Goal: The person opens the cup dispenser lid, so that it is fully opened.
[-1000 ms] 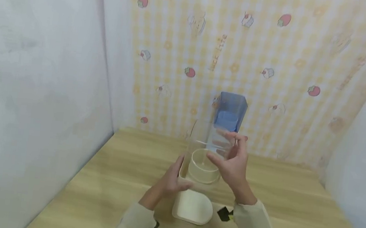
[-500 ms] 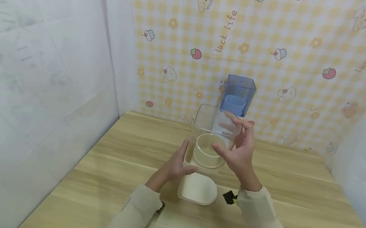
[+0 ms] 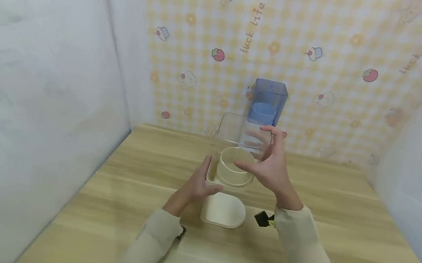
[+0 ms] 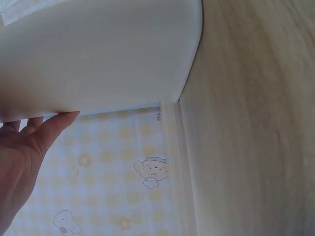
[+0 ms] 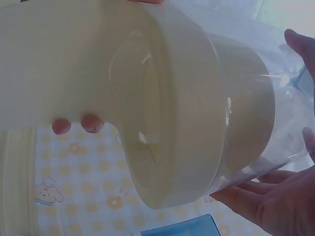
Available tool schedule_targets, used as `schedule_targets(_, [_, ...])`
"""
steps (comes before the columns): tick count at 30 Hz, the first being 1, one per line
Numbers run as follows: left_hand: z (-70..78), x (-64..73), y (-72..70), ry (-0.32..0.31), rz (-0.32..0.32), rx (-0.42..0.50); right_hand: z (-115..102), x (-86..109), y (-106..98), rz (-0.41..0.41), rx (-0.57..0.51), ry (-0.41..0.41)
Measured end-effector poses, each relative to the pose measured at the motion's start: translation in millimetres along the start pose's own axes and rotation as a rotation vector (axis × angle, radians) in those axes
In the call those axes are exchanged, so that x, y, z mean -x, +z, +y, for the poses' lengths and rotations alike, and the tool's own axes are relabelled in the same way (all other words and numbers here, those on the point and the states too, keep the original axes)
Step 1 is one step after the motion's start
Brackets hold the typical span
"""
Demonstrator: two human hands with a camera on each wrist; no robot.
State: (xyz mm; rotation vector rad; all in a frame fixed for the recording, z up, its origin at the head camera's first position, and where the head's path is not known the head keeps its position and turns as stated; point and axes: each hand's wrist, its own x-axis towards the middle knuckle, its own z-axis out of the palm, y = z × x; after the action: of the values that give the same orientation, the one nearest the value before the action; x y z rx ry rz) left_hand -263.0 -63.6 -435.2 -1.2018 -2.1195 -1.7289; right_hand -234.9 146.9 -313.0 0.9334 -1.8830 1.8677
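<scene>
Container (image 3: 232,178) is held between left hand (image 3: 195,185) and right hand (image 3: 272,168).

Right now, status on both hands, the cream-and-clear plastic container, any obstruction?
Left hand grips the cream plastic body. Right hand cups its clear plastic cover. Blue translucent plastic container behind; no obstruction seen.

**A screened-off work corner**

White sheets (image 3: 44,86) flank the wood-grain tabletop (image 3: 322,252) on left and right, and a yellow-checked backdrop (image 3: 292,71) printed with strawberries (image 3: 218,54), cupcakes (image 3: 315,54) and the words "luck life" (image 3: 253,28) stands behind it, making a small three-sided space. Whether this is in a home, a studio or some other building cannot be told.
</scene>
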Motion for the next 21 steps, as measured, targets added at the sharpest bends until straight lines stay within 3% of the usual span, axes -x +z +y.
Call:
schedule_targets(4, [1.9,4.3,-7.2,0.01,0.009,-0.006,3,-4.1,7,-0.015,-0.038,-0.029])
schedule_targets(7, [7.1,5.8,-8.5,0.028,0.011,-0.012,6,-3.0,10,-0.006,0.008,-0.12])
schedule_targets(12, [-1.3,6.2,-4.1,0.058,0.036,-0.056,10,0.0,8,0.03,0.088,-0.237])
schedule_targets(17, [3.3,-0.3,1.7,0.071,0.021,-0.033,9,-0.5,0,0.062,0.057,-0.173])
schedule_targets(21, [24.5,-8.5,2.3,0.096,0.026,-0.029,8,-3.3,-7,0.082,-0.05,-0.115])
